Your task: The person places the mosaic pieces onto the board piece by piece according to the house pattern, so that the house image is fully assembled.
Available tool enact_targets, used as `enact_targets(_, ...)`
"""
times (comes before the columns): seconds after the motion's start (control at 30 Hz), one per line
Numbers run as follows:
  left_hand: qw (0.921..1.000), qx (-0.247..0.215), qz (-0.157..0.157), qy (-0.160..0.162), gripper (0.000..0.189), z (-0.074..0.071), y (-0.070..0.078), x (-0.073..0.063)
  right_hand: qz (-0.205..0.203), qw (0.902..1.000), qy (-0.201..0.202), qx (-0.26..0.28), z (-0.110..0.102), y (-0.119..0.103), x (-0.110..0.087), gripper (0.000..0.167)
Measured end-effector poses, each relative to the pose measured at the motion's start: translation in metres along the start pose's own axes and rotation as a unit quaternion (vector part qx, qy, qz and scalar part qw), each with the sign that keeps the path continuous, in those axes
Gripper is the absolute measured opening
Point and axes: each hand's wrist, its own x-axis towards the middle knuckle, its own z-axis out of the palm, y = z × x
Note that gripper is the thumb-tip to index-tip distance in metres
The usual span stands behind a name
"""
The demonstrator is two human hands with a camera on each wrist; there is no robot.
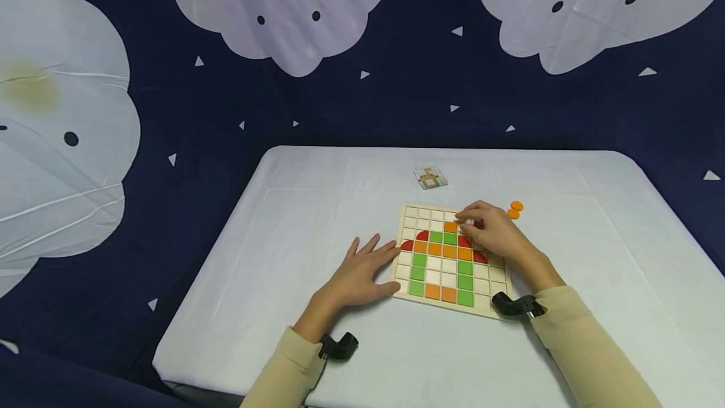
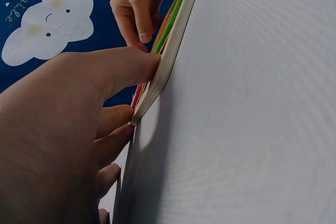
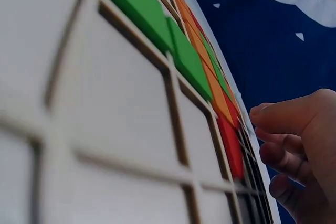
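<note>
A wooden grid board lies on the table with green square tiles, orange square tiles and red pieces in its cells; some red ones have a curved side. My left hand is spread at the board's left edge, thumb and fingertips touching the rim. Over the board's upper right part is my right hand, its fingers bent and the fingertips close beside a lone orange tile. I cannot tell whether a piece is between those fingertips. In the right wrist view, the right thumb and fingers overlap the board's far edge.
Two round orange pieces lie on the white tabletop just right of the right hand. Behind the board is a small card printed with a coloured grid pattern. A dark blue curtain with clouds hangs behind the table.
</note>
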Motion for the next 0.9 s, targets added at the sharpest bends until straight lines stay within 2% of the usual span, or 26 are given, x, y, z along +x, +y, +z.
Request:
enact_targets(0.2, 1.0, 0.004, -0.005, -0.001, 0.071, 0.0, -0.001, 0.0, 0.01, 0.9994, 0.032, 0.002, -0.013, 0.015, -0.005, 0.025)
enact_targets(0.37, 1.0, 0.004, -0.001, 0.002, 0.072, 0.001, -0.002, 0.0, 0.009, 0.9969, 0.078, -0.013, -0.021, 0.03, -0.01, 0.023)
enact_targets(0.6, 1.0, 0.007, 0.002, 0.002, 0.072, 0.001, -0.003, 0.002, 0.071, 0.988, 0.135, -0.024, -0.024, 0.048, -0.016, 0.023)
enact_targets(0.9, 1.0, 0.007, -0.001, 0.001, 0.072, 0.002, -0.003, 0.001, 0.107, 0.9829, 0.145, -0.037, -0.025, 0.06, -0.023, 0.031)
